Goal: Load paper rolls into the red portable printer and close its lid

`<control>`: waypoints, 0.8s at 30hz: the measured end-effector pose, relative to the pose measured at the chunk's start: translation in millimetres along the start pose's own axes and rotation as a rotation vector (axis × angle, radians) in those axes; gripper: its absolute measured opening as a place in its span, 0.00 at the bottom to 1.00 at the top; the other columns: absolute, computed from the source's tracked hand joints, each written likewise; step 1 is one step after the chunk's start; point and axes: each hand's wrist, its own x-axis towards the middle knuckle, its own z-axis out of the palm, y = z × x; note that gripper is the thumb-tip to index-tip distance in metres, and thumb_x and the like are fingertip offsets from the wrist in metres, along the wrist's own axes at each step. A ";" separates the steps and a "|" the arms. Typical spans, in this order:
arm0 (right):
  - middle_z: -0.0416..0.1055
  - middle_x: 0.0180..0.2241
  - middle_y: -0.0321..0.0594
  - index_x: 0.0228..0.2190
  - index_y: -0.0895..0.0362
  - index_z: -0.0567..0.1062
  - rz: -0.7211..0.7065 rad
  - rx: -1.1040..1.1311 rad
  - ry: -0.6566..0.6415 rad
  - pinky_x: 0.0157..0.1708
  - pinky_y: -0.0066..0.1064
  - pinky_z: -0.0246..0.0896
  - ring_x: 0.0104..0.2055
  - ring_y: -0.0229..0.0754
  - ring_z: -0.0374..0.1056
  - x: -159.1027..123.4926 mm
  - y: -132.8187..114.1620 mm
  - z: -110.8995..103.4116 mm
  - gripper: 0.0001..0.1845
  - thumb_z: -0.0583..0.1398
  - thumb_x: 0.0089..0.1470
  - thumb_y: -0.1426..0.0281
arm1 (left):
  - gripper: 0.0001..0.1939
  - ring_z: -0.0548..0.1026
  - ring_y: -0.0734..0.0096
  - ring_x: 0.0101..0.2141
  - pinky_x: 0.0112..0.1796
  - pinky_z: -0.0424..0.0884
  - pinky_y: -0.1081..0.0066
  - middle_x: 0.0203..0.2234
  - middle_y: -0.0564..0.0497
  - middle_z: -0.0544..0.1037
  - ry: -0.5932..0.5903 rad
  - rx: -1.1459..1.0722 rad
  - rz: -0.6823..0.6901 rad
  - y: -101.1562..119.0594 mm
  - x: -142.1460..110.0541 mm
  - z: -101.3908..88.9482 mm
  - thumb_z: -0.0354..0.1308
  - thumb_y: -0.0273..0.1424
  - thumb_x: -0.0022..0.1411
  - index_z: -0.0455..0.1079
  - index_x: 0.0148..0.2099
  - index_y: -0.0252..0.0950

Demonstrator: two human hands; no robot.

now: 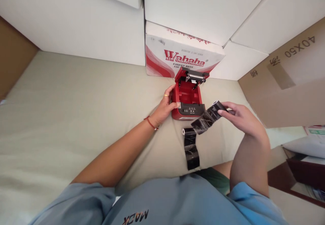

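A small red and black label printer (188, 94) sits on the pale cloth with its lid raised, and its red inside shows no roll. My left hand (166, 107) grips the printer's left side, thumb on the front corner and fingers along the wall. To the right of the printer, my right hand (237, 115) pinches a roll of black labels (212, 113) with a white core. Its loose strip hangs down to the left, in front of the printer. A second black roll (190, 135) lies on the cloth nearer my body, its strip unrolled toward me.
Behind the printer stands a white and red Wahaha water carton (182, 55), close to the raised lid. White boxes (96, 28) line the back. Brown cardboard (289, 72) stands at the right, and more (15, 55) at the left. Pale green cloth (88, 96) covers the surface.
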 end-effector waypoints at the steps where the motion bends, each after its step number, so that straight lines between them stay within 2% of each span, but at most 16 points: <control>1: 0.87 0.47 0.44 0.48 0.52 0.85 0.051 -0.055 -0.007 0.47 0.41 0.75 0.44 0.51 0.81 -0.4 16.4 2.1 0.18 0.63 0.65 0.55 | 0.49 0.56 0.44 0.78 0.77 0.54 0.44 0.79 0.45 0.58 0.008 -0.013 0.001 -0.9 0.4 0.0 0.72 0.43 0.59 0.54 0.76 0.49; 4: 0.87 0.40 0.47 0.39 0.54 0.86 0.138 -0.184 0.018 0.45 0.45 0.76 0.39 0.53 0.81 1.4 50.6 24.4 0.11 0.65 0.59 0.64 | 0.48 0.56 0.45 0.78 0.77 0.54 0.44 0.79 0.45 0.60 0.028 -0.017 0.011 -5.9 1.4 -1.6 0.73 0.43 0.58 0.56 0.76 0.49; 6: 0.86 0.45 0.52 0.43 0.55 0.86 0.128 -0.190 0.097 0.49 0.50 0.77 0.43 0.56 0.81 -1.2 56.8 47.7 0.12 0.64 0.60 0.67 | 0.48 0.56 0.45 0.78 0.77 0.54 0.45 0.78 0.46 0.60 0.033 0.001 0.021 -9.4 1.5 -3.8 0.73 0.44 0.59 0.57 0.75 0.49; 9: 0.81 0.58 0.53 0.53 0.53 0.84 0.005 -0.118 0.178 0.55 0.50 0.77 0.53 0.54 0.80 -14.1 44.9 84.1 0.18 0.59 0.68 0.66 | 0.46 0.58 0.46 0.78 0.76 0.57 0.45 0.78 0.47 0.61 0.011 0.047 0.046 -11.5 0.5 -6.7 0.71 0.47 0.61 0.57 0.76 0.51; 12: 0.81 0.59 0.48 0.55 0.50 0.83 -0.235 0.011 0.048 0.57 0.45 0.78 0.56 0.50 0.80 -27.5 22.6 113.0 0.16 0.61 0.71 0.64 | 0.45 0.58 0.47 0.78 0.76 0.58 0.47 0.78 0.47 0.61 0.002 0.074 0.067 -9.5 -0.5 -7.3 0.71 0.48 0.62 0.57 0.76 0.51; 13: 0.82 0.58 0.47 0.55 0.50 0.83 -0.280 0.031 -0.009 0.57 0.45 0.77 0.56 0.50 0.81 -29.9 15.8 120.2 0.16 0.61 0.71 0.65 | 0.45 0.58 0.46 0.78 0.76 0.59 0.47 0.78 0.47 0.62 0.010 0.074 0.069 -8.5 -0.6 -7.0 0.71 0.49 0.62 0.58 0.75 0.51; 15: 0.83 0.57 0.47 0.55 0.50 0.83 -0.277 0.011 -0.082 0.58 0.44 0.77 0.56 0.49 0.81 -31.0 5.5 130.8 0.16 0.61 0.71 0.68 | 0.45 0.58 0.46 0.78 0.76 0.59 0.47 0.78 0.46 0.62 0.026 0.069 0.065 -6.6 -0.5 -6.1 0.72 0.49 0.61 0.59 0.75 0.50; 18: 0.81 0.59 0.48 0.58 0.52 0.82 -0.220 -0.078 -0.148 0.59 0.43 0.75 0.57 0.50 0.80 -29.1 -3.8 136.5 0.17 0.62 0.71 0.70 | 0.45 0.57 0.46 0.78 0.76 0.58 0.47 0.78 0.47 0.62 0.027 0.061 0.059 -4.8 -0.3 -4.9 0.73 0.49 0.60 0.60 0.74 0.50; 20: 0.81 0.59 0.49 0.58 0.54 0.82 -0.194 -0.162 -0.212 0.58 0.43 0.76 0.57 0.51 0.81 -30.4 -9.3 131.0 0.18 0.64 0.70 0.70 | 0.45 0.57 0.46 0.78 0.76 0.58 0.47 0.78 0.47 0.62 0.025 0.051 0.053 -3.8 -0.7 -4.4 0.73 0.48 0.60 0.60 0.74 0.50; 22: 0.82 0.56 0.49 0.57 0.54 0.82 -0.222 -0.203 -0.277 0.54 0.43 0.76 0.53 0.51 0.82 -35.4 -16.6 115.0 0.17 0.65 0.69 0.70 | 0.44 0.58 0.46 0.78 0.76 0.58 0.46 0.78 0.47 0.62 0.028 0.038 0.041 -2.7 -1.3 -3.8 0.73 0.47 0.60 0.60 0.74 0.50; 24: 0.83 0.52 0.47 0.56 0.52 0.82 -0.348 -0.122 -0.322 0.52 0.40 0.76 0.51 0.50 0.81 -41.8 -25.9 88.3 0.15 0.65 0.70 0.69 | 0.44 0.60 0.46 0.77 0.75 0.59 0.46 0.77 0.47 0.63 0.022 0.036 0.034 -1.6 -1.8 -3.2 0.72 0.47 0.61 0.59 0.74 0.50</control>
